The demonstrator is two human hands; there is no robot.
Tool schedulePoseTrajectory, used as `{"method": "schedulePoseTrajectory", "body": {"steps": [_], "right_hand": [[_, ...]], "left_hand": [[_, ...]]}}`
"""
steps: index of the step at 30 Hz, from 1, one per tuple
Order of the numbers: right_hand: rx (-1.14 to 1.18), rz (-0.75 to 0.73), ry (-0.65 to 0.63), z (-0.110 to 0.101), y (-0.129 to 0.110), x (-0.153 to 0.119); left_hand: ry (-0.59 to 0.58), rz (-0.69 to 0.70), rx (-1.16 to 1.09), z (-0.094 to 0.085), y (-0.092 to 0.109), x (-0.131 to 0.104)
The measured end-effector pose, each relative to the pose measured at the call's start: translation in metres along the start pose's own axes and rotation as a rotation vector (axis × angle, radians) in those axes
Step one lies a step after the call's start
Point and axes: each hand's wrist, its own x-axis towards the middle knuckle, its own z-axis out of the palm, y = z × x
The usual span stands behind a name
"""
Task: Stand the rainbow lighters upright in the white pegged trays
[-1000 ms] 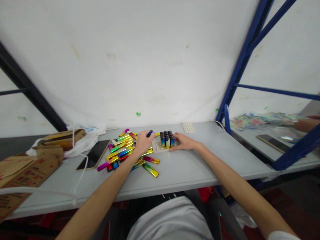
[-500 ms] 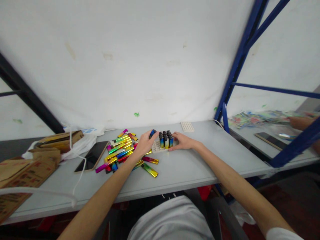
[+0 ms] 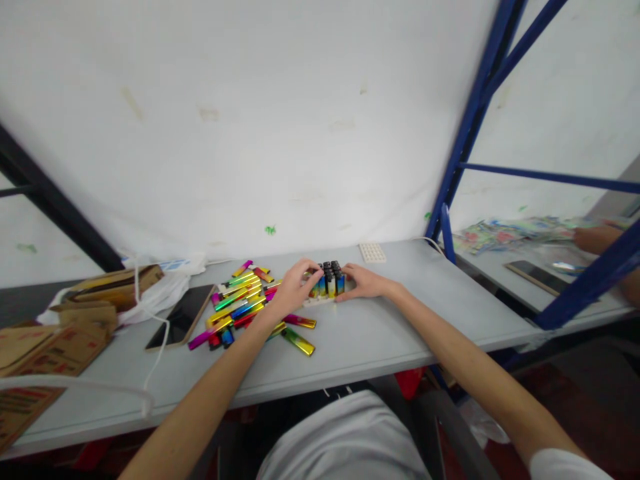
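A tight group of upright lighters, blue and yellow with black tops, stands in a white tray with holes. At the group's left side, my left hand is closed around a lighter that stands beside the others, mostly covered by the fingers. My right hand grips the right end of the tray, its thumb at the front and its fingers behind. Shiny loose lighters in gold, green, purple, red and blue lie piled left of the tray, close to my left forearm.
A second white tray lies near the wall. Left of the pile are a dark phone, a white cable and cardboard boxes. A blue metal frame rises at right; beyond it is another person's hand.
My left hand has lowered its lighter from above the tray's left part to beside the standing group. My right hand stays at the tray. The view has shifted slightly.
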Motion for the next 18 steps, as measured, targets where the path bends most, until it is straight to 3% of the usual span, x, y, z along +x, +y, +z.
{"method": "schedulePoseTrajectory", "body": {"steps": [9,18], "right_hand": [[0.000,-0.008,0.002,0.000,0.003,0.000],[-0.004,0.000,-0.004,0.000,0.002,0.000]], "left_hand": [[0.017,0.114,0.012,0.006,-0.016,0.000],[0.057,0.119,0.015,0.009,-0.015,-0.002]]}}
